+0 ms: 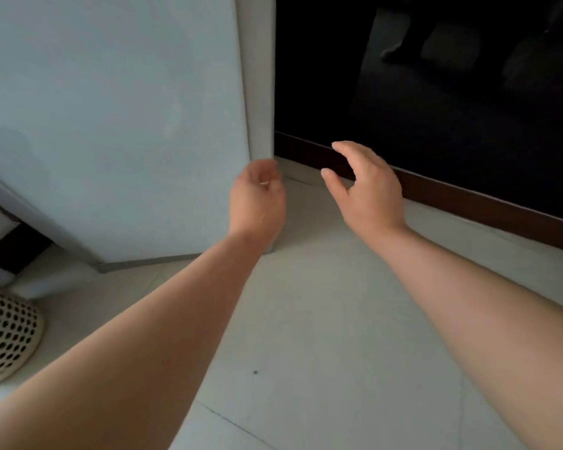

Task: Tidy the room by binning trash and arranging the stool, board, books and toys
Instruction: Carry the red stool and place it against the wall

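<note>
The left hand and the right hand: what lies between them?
In the head view, only bare floor and the dark threshold strip show between the left hand and the right hand; no object is there.

Both bare forearms reach forward. The left hand (257, 196), fingers loosely curled round nothing, hangs at the right edge of the board (111, 125). The right hand (368, 190), fingers spread, hovers just right of it.

The left hand (257, 199) and right hand (369, 193) are bare, as are both forearms.
</note>
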Demonstrator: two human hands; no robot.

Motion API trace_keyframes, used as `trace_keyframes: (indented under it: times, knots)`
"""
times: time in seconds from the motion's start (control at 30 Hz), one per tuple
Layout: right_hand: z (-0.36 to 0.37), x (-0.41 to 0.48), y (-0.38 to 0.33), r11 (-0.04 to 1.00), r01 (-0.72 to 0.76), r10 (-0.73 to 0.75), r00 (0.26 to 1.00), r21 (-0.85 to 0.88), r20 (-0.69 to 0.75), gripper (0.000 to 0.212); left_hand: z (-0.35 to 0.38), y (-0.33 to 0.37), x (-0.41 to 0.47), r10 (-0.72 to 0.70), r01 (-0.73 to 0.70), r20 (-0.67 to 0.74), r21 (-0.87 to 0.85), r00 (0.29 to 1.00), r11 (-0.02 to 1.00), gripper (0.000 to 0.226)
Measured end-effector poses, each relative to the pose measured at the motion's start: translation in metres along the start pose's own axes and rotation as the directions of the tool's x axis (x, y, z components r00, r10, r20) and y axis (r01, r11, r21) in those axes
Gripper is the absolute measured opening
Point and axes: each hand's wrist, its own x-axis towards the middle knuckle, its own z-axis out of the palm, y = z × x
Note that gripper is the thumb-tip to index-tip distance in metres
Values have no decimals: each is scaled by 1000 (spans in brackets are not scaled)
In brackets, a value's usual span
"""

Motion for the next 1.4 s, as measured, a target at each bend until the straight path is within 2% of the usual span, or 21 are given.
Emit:
trace_keyframes:
  times: [0.2, 0.33, 0.53, 0.63, 0.77, 0.93, 1.07, 1.17, 1.23, 1.33, 1.4]
  knots:
    - [-103, -12, 14, 992, -129, 129, 991, 8, -23, 42, 34, 91, -41, 20, -23, 110, 21, 994, 1000, 33]
    - [-197, -19, 25, 977, -213, 212, 976, -15, -46, 42, 57, 169, -75, 51, -62, 196, 52, 979, 997, 32]
    - [-357, -29, 36, 933, -354, 342, 928, -64, -146, 45, 106, 311, -144, 66, -83, 415, 22, 907, 996, 33]
    - [-407, -41, 35, 896, -439, 419, 885, -63, -205, 42, 123, 352, -174, 75, -96, 496, 16, 865, 995, 32]
    - [-486, -78, 35, 810, -582, 541, 786, -67, -299, 42, 157, 405, -228, 95, -139, 626, 21, 774, 990, 30]
    - [-585, -151, 46, 665, -742, 644, 628, -87, -438, 41, 207, 460, -318, 121, -207, 780, 11, 614, 978, 27]
    - [-646, -216, 64, 586, -810, 676, 505, -24, -537, 46, 246, 484, -391, 152, -269, 866, -21, 477, 963, 27]
    - [-700, -273, 82, 498, -867, 696, 410, -14, -589, 41, 283, 505, -462, 155, -269, 912, -51, 379, 962, 28]
    - [-736, -310, 95, 439, -898, 706, 349, -7, -617, 45, 308, 521, -511, 165, -266, 935, -80, 313, 961, 27]
    - [-787, -359, 114, 373, -928, 712, 287, -1, -641, 49, 341, 546, -579, 154, -241, 962, -99, 223, 965, 24]
    - [-821, -388, 126, 333, -943, 715, 242, 15, -656, 44, 363, 560, -621, 130, -223, 975, -88, 182, 971, 24]
